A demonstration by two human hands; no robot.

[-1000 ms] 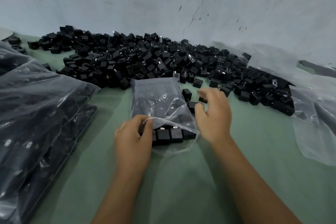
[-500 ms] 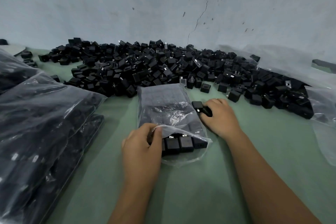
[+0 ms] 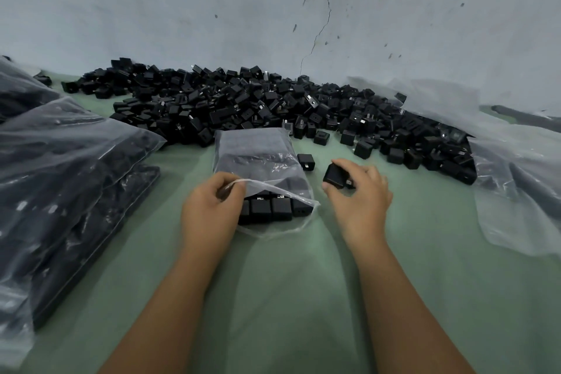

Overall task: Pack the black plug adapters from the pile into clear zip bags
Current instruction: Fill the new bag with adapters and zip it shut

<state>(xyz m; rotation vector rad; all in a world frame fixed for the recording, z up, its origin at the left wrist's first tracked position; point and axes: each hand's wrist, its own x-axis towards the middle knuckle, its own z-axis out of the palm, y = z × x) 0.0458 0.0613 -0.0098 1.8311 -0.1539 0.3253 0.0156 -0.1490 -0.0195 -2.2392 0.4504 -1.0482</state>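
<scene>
Adapter in hand, bag mouth held open

Step in hand, by the look of it: loading one more piece into a partly filled bag. Right hand beside the bag mouth, fingers curled round a black plug adapter, thumb underneath, grip closed on it. Left hand at the near left corner of the clear zip bag, fingers pinching the upper lip and lifting it clear of the lower one. Mouth gaping toward the camera, a row of adapters already lined up just inside, more dimly visible deeper in under the film. Bag flat on the green tabletop, far end touching the front edge of the pile.

Next move, probably: across to the left with the held adapter, in under the lifted lip, down beside or on top of the front row. Calls for a low, flat entry and a steady left pinch, or the film sags over the opening.

One loose adapter on the tabletop between bag and right hand, near to both. Filled bags stacked at far left; empty clear bags at right.
</scene>
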